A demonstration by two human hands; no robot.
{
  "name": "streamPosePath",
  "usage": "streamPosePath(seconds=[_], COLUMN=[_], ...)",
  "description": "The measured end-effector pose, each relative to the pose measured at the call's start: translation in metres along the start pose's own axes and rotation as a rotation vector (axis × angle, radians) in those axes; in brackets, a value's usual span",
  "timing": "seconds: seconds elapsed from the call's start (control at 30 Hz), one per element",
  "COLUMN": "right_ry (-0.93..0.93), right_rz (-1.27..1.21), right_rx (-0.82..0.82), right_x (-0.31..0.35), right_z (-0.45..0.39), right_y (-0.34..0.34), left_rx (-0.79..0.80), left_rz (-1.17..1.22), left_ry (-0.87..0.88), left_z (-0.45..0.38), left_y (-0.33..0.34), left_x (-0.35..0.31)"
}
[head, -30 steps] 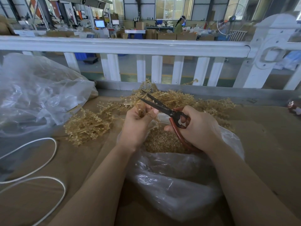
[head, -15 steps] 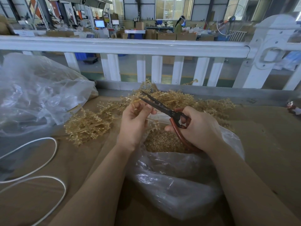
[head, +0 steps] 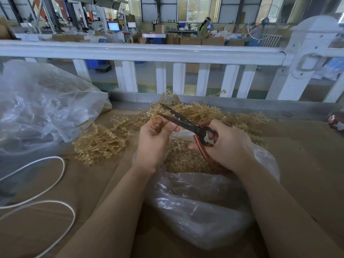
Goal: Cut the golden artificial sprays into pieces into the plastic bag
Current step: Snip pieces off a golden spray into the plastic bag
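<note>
My left hand (head: pixel 154 142) pinches a small piece of golden spray (head: pixel 159 126) between thumb and fingers, right under the scissor blades. My right hand (head: pixel 227 146) grips the red-brown handles of the scissors (head: pixel 183 122), whose dark blades stand apart and point up-left. Below both hands sits a clear plastic bag (head: pixel 204 207) with its mouth open, holding cut golden pieces (head: pixel 186 161). A heap of uncut golden sprays (head: pixel 100 142) spreads over the brown table behind and to the left of the bag.
A large crumpled clear plastic bag (head: pixel 42 112) lies at the left. A white cord (head: pixel 55 183) loops over the brown table (head: pixel 307 164) near the left edge. A white railing (head: pixel 149 53) runs along the far side. A small red object (head: pixel 335 121) sits far right.
My left hand has lifted slightly and turned the spray piece in its fingers. The scissor blades stay apart, nearly where they were.
</note>
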State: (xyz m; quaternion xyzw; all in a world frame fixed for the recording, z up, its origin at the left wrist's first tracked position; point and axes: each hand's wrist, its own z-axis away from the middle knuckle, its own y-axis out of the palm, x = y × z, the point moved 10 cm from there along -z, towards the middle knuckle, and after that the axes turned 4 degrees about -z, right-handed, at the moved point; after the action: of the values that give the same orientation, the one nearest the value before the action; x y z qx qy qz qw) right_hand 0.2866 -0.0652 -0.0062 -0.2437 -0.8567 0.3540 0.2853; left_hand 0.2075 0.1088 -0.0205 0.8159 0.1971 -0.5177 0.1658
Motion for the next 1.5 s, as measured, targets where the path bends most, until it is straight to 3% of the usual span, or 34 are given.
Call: streamPosePath(seconds=[0.27, 0.63, 0.83, 0.93, 1.0, 1.17, 1.5], right_ry=[0.015, -0.026, 0.001, 0.057, 0.138, 0.305, 0.35], right_rz=[-0.022, -0.016, -0.038, -0.134, -0.255, -0.631, -0.762], right_rx=[0.0, 0.008, 0.047, 0.067, 0.064, 0.108, 0.191], right_x=[0.002, 0.005, 0.005, 0.005, 0.002, -0.003, 0.003], right_z=[0.001, 0.002, 0.002, 0.003, 0.002, -0.003, -0.003], right_y=[-0.003, -0.002, 0.0, 0.001, 0.0, 0.014, 0.023], left_rx=[-0.004, 0.142, 0.049, 0.009, 0.075, 0.236, 0.306], left_rz=[-0.023, -0.112, -0.042, 0.097, 0.125, -0.089, -0.195], left_ry=[-0.027, 0.031, -0.023, -0.069, -0.078, -0.074, -0.136], left_z=[0.0, 0.0, -0.001, -0.003, -0.001, 0.003, 0.007], left_y=[-0.002, 0.01, 0.003, -0.001, 0.006, 0.023, 0.033], left_x=[0.001, -0.004, -0.001, 0.002, 0.004, 0.005, 0.009])
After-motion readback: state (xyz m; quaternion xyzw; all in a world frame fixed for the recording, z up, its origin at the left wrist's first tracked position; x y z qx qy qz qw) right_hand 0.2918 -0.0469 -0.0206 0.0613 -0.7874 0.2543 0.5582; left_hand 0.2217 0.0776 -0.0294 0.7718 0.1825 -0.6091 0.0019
